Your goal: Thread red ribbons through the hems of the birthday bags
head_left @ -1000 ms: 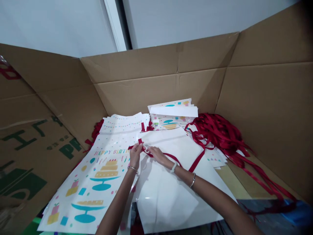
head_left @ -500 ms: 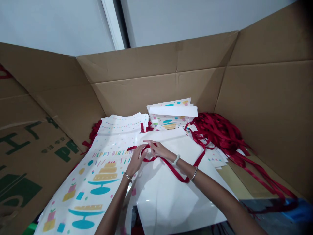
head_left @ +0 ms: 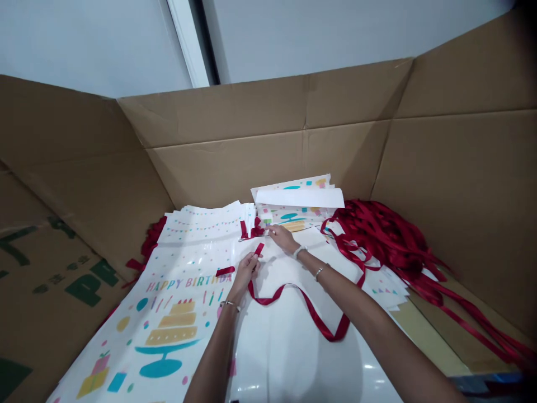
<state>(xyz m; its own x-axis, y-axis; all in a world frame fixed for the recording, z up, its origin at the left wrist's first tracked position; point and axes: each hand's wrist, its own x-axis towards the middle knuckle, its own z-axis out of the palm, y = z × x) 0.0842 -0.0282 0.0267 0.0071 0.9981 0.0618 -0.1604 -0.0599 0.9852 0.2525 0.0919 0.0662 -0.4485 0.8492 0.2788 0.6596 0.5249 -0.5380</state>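
Observation:
A long red ribbon (head_left: pixel 325 330) runs in a loose curve over a blank white sheet (head_left: pixel 289 358). My left hand (head_left: pixel 246 271) pinches this ribbon, and a short end sticks up above its fingers. Farther back, my right hand (head_left: pixel 283 239) reaches with stretched fingers to the sheet's far edge. Its fingertips are beside short red ribbon pieces (head_left: pixel 257 228) and a thin dark wire; whether they touch is hard to tell. Another short ribbon piece (head_left: pixel 225 271) lies on the printed birthday sheet (head_left: pixel 168 285) to the left.
Tall cardboard walls (head_left: pixel 235 159) enclose the work area on three sides. A big heap of red ribbon (head_left: pixel 386 240) lies at the right, with strands trailing forward. Folded printed sheets (head_left: pixel 297 196) lean at the back. More red ribbon (head_left: pixel 153 240) sits behind the left stack.
My hands have separated. The right let go of the ribbon and moved back toward the short pieces. The left keeps the ribbon, whose loop has opened into a loose curve.

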